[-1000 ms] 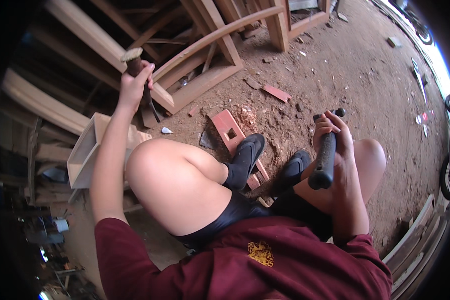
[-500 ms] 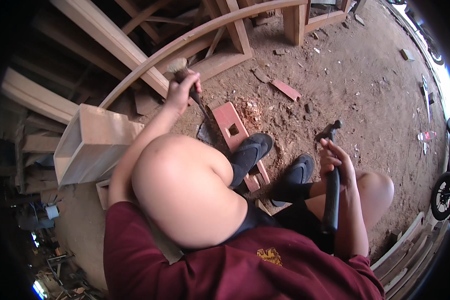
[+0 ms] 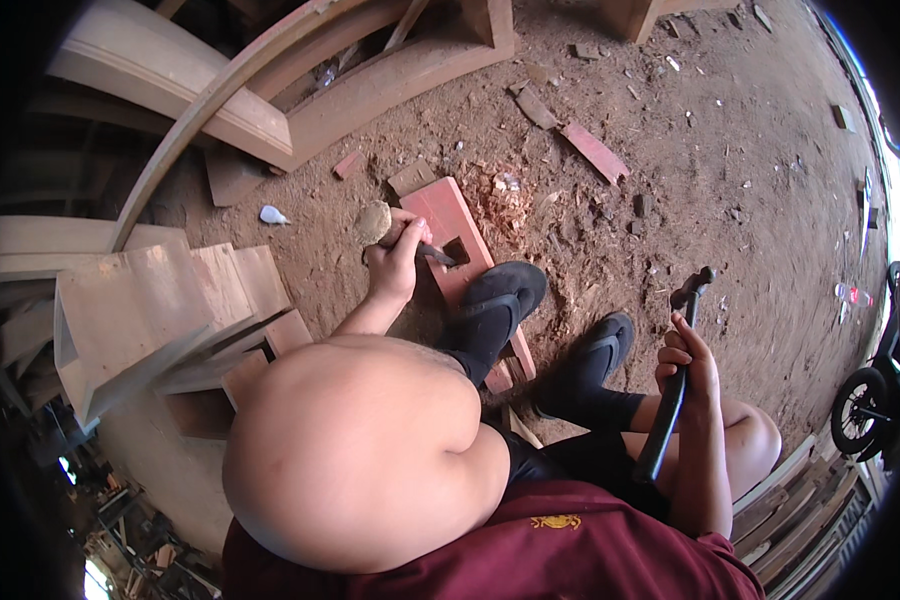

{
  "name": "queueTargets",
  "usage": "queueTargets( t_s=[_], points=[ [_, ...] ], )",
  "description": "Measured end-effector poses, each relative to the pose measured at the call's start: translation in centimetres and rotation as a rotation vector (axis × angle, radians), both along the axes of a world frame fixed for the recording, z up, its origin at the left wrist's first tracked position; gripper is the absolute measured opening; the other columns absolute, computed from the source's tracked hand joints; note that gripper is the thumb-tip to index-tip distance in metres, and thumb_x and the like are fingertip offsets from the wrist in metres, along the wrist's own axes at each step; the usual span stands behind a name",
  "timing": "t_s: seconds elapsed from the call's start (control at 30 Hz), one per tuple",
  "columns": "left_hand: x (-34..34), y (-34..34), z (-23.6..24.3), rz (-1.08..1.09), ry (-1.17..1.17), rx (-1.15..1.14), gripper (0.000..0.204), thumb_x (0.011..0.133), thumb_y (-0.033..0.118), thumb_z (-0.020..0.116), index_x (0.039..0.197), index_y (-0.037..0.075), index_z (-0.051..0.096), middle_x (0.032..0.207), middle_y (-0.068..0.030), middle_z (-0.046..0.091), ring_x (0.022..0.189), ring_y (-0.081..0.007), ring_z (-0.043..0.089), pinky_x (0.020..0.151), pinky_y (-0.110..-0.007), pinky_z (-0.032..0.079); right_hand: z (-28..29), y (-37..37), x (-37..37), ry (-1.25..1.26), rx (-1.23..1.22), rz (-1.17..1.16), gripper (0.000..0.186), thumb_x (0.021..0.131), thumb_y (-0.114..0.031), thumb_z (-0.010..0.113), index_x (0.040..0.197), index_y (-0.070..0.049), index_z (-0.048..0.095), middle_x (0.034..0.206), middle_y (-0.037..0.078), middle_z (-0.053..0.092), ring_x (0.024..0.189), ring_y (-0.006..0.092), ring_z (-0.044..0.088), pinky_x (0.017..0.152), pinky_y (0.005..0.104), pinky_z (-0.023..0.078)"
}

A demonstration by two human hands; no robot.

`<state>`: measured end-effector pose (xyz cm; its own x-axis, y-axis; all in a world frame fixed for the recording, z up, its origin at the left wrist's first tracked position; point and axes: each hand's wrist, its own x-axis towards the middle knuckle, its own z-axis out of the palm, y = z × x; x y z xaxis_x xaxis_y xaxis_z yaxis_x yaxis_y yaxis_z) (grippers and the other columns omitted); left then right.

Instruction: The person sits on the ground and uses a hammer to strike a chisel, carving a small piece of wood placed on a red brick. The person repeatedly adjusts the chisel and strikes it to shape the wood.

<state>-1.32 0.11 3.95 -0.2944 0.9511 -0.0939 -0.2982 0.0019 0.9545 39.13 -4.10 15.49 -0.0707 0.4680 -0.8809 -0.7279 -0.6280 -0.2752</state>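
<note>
Chisel (image 3: 422,247): you have it in your left hand (image 3: 394,262), fist wrapped round the shaft, the worn, mushroomed butt sticking up and to the left above your knuckles, the blade end pointing down and right.
Blade tip: it sits at the edge of the square mortise (image 3: 462,246) cut in the reddish plank (image 3: 448,225); whether steel touches wood I cannot tell.
Chisel axis: tilted, running from upper left at the butt to lower right at the tip, so the butt faces away from your right side.
Hammer (image 3: 673,388): your right hand (image 3: 686,362) is clenched on the dark handle about mid-length, head raised, over your right knee.
Key relation: the chisel butt lies up and well to the left of the hammer head, across both feet; the left hand is on the work, the right well apart from it.
Plank: it lies flat on the dirt floor (image 3: 730,180), long axis running away from you, pinned under your left sandal (image 3: 498,300).
Around: wood chips (image 3: 510,200) just beyond the plank, a loose red offcut (image 3: 594,152) further out, stacked timber frames (image 3: 160,300) at your left.
</note>
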Motion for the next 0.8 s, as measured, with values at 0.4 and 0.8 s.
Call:
queueTargets(
  t_s=[0.4, 0.8],
  points=[
    [0.3, -1.8, -0.9, -0.127, 0.512, 0.067, 0.012, 0.089, 0.011, 0.061, 0.08, 0.004, 0.059, 0.073, -0.0053, 0.06, 0.069, -0.0158, 0.059, 0.062, -0.033, 0.046, 2.3, -2.0, -3.7, -0.411, 0.209, 0.503, 0.023, 0.099, -0.023, 0.05, 0.119, -0.013, 0.047, 0.062, -0.007, 0.032, 0.045, 0.0033, 0.031, 0.041, 0.0208, 0.031],
    [1.8, -2.5, -0.5, -0.05, 0.514, 0.177, 0.018, 0.088, 0.016, 0.064, 0.077, 0.003, 0.059, 0.065, -0.0047, 0.059, 0.058, -0.017, 0.056, 0.056, -0.032, 0.044, 9.7, 1.5, -10.3, -0.526, 0.716, 0.726, 0.027, 0.103, -0.028, 0.039, 0.111, -0.004, 0.05, 0.06, -0.005, 0.035, 0.046, 0.0039, 0.032, 0.041, 0.0212, 0.03]
  ],
)
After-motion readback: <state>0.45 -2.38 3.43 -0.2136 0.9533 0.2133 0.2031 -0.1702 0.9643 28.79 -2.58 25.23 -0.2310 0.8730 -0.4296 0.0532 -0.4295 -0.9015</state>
